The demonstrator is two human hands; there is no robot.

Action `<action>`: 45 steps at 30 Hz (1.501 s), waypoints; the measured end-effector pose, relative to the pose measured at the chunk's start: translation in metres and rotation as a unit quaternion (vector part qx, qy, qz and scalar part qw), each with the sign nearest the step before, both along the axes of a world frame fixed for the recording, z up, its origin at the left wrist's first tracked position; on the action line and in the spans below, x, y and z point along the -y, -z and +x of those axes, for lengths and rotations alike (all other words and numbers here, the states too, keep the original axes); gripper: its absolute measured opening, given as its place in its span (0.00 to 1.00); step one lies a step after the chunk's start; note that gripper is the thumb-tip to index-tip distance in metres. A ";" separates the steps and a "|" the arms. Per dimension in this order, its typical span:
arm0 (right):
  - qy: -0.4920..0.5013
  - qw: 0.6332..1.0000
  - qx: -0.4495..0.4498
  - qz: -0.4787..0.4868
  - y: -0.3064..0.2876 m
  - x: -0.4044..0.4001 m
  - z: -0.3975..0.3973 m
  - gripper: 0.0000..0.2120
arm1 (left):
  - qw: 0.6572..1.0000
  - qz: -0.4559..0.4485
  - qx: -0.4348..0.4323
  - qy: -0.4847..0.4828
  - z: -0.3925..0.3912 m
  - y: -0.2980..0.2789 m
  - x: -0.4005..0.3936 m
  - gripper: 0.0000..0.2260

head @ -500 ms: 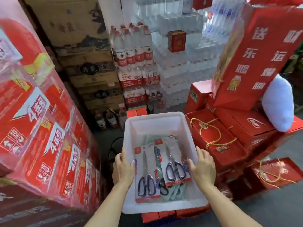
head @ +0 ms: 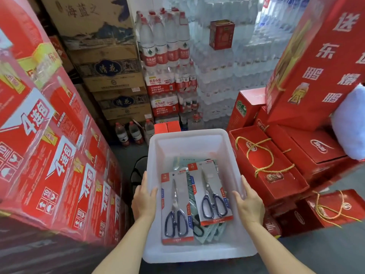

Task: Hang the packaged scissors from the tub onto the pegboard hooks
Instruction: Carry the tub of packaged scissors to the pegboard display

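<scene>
Two carded packs of dark-handled scissors lie flat in a white rectangular plastic tub [head: 197,143], on top of greenish packs. The left scissors pack [head: 176,208] sits near the tub's left wall; the right scissors pack [head: 210,191] overlaps it slightly and lies farther in. The far half of the tub floor is bare. The left hand [head: 144,200] grips the left rim, thumb curled inside; the right hand [head: 249,202] grips the right rim, fingers over the edge.

Stacked red shrink-wrapped cartons [head: 49,155] crowd the left, and red gift boxes with gold cord handles [head: 264,165] press close on the right, leaving a narrow aisle of grey floor [head: 325,252]. Beyond stand brown cardboard cartons [head: 110,76] and shrink-wrapped water bottles [head: 167,56]. Compared with half a second ago, both hands hold the same rims.
</scene>
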State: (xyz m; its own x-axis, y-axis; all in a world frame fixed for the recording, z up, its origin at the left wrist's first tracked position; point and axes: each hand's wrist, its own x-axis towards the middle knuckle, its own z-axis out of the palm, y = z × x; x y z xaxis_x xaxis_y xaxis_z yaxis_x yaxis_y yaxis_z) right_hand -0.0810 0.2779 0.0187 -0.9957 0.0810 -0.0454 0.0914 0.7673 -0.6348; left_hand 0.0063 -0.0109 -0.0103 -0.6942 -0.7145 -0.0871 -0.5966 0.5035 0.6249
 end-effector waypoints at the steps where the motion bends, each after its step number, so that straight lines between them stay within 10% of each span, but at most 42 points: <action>1: -0.007 1.000 -0.005 -0.002 -0.001 -0.002 0.004 0.29 | 1.000 0.000 -0.018 -0.005 0.009 -0.001 -0.002 0.31; 22: -0.230 0.973 0.031 -0.020 -0.043 -0.061 0.185 0.28 | 0.969 -0.018 -0.030 -0.245 0.313 -0.050 -0.140 0.30; 45: -0.569 0.822 0.016 0.005 -0.069 0.219 0.408 0.30 | 0.821 -0.074 -0.024 -0.566 0.624 -0.084 -0.049 0.27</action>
